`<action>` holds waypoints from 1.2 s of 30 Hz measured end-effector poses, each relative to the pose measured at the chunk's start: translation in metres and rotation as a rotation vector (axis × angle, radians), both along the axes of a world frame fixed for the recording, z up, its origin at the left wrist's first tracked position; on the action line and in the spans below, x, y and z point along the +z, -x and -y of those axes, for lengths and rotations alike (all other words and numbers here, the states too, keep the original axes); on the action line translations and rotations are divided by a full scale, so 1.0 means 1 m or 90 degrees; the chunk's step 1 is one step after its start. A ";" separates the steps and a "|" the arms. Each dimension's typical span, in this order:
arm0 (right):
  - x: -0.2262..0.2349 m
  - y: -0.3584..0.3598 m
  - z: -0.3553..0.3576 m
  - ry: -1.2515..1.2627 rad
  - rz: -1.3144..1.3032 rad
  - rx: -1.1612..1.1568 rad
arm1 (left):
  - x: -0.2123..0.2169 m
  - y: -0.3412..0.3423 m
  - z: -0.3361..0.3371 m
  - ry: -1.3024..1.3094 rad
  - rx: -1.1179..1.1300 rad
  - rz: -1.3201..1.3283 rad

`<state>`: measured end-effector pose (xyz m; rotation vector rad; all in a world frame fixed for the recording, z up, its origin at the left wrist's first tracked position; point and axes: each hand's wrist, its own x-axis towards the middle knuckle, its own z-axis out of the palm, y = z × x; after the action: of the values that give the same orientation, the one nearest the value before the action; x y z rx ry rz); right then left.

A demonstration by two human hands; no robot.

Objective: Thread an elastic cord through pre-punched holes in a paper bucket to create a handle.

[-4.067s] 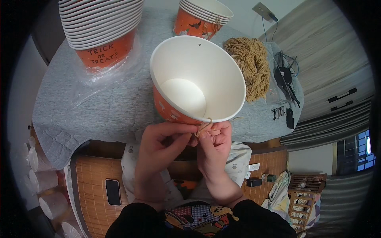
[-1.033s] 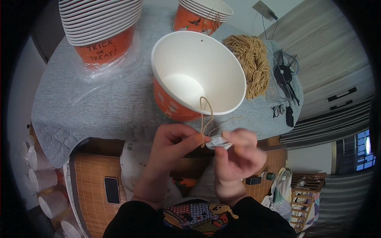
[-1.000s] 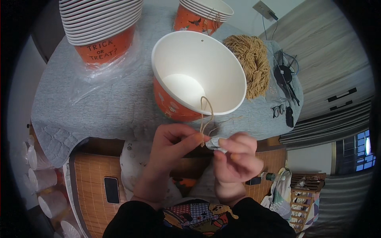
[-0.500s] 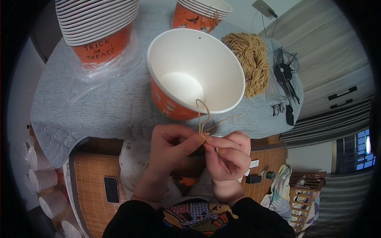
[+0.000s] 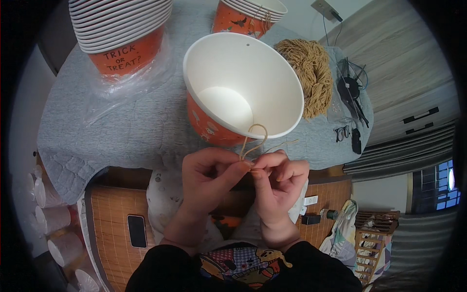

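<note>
Both the left hand [image 5: 211, 170] and right hand [image 5: 279, 177] pinch a thin tan twine [image 5: 255, 141] looped through the rim of the orange paper bucket [image 5: 241, 92], tilted on the grey table [image 5: 121, 131]. Keeping the twine taut should seat the knot snugly.

Two hands, left [image 5: 211, 170] and right [image 5: 277, 177], are pinching one string [image 5: 255, 141]; one open bucket [image 5: 243, 92], two bucket stacks [image 5: 119, 29] [image 5: 248, 14] at twelve o'clock, one twine bundle [image 5: 309, 78].
</note>
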<state>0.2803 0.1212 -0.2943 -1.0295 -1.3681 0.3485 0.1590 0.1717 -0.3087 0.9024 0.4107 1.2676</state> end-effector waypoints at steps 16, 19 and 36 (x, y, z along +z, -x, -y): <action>0.011 -0.003 0.007 0.138 -0.159 0.134 | -0.006 0.003 -0.004 -0.004 -0.040 0.041; 0.007 -0.003 0.007 0.119 -0.133 0.135 | -0.003 0.007 -0.008 0.010 -0.114 0.046; 0.003 -0.005 0.035 0.087 0.088 0.042 | 0.009 0.026 0.001 -0.108 -0.126 -0.203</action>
<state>0.2854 0.0867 -0.2917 -1.1391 -1.5222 0.4310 0.1329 0.1703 -0.2998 1.2654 0.4560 0.9895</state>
